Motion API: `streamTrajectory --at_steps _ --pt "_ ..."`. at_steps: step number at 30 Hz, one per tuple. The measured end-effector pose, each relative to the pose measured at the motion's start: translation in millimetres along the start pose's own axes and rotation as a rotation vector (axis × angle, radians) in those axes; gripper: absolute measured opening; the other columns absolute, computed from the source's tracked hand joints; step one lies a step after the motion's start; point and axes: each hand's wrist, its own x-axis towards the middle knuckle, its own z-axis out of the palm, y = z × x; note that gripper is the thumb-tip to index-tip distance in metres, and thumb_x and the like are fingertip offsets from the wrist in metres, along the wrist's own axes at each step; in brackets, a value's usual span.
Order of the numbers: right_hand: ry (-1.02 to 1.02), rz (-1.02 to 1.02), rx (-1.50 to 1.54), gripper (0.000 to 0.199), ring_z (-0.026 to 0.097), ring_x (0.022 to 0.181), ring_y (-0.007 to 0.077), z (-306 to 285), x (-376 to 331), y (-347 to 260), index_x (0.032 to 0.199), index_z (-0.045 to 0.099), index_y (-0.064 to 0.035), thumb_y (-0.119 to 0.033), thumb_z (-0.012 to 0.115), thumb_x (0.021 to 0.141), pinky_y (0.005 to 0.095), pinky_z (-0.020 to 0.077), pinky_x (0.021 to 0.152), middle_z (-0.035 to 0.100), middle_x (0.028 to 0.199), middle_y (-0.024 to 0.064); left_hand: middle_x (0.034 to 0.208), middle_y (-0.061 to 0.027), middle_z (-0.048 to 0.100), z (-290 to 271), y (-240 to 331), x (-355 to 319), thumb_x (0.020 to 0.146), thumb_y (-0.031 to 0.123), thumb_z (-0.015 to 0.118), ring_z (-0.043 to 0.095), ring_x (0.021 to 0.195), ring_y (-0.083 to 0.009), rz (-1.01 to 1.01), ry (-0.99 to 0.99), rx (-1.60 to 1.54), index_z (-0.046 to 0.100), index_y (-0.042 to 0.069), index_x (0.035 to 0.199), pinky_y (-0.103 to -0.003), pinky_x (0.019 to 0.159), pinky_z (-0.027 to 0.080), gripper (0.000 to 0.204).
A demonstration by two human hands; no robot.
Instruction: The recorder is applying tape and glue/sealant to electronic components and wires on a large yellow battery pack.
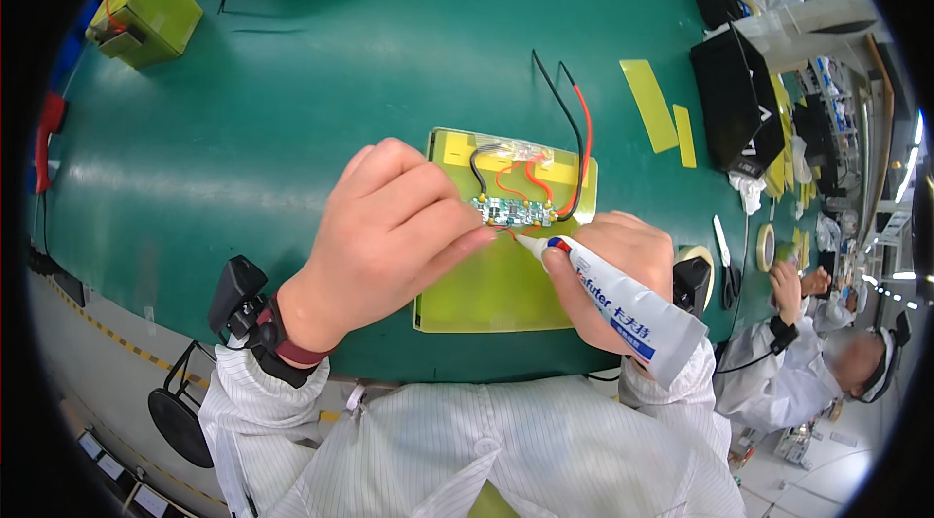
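The bench was a wide green mat, with yellow-green battery packs at its far left and yellow tape strips to the right. A co-worker in a white coat sat at the next station. The left hand pinched fingers together on a small circuit board atop a yellow-green flat pack at mid-bench. The right hand was clamped round a white glue tube, nozzle touching the board. The left palm hid much of the pack.
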Motion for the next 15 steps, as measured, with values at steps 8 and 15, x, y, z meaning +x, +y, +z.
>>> streamTrajectory --at_steps 8,15 --pt "0.003 -0.079 -0.041 0.020 0.049 0.049 0.0284 -3.7 -3.6 -0.6 0.065 0.056 -0.0028 0.003 0.074 0.069 0.0386 0.0366 0.048 0.052 0.059 0.0088 0.079 -0.0027 0.060 -2.7 0.2 1.5 0.064 0.011 0.087 0.053 0.078 -0.0256 0.000 -0.031 0.030 0.069 0.008 0.082 -0.035 0.066 0.044 0.025" --pt "-0.006 -0.110 -0.080 0.019 0.052 0.055 0.0239 -1.7 -10.2 -2.7 0.073 0.059 -0.0072 -0.013 0.077 0.071 0.0365 0.0383 0.052 0.052 0.062 0.0045 0.079 -0.0027 0.061 -3.2 2.1 1.7 0.065 0.011 0.086 0.053 0.077 -0.0259 -0.004 -0.040 0.023 0.069 0.008 0.082 -0.036 0.066 0.044 0.024"
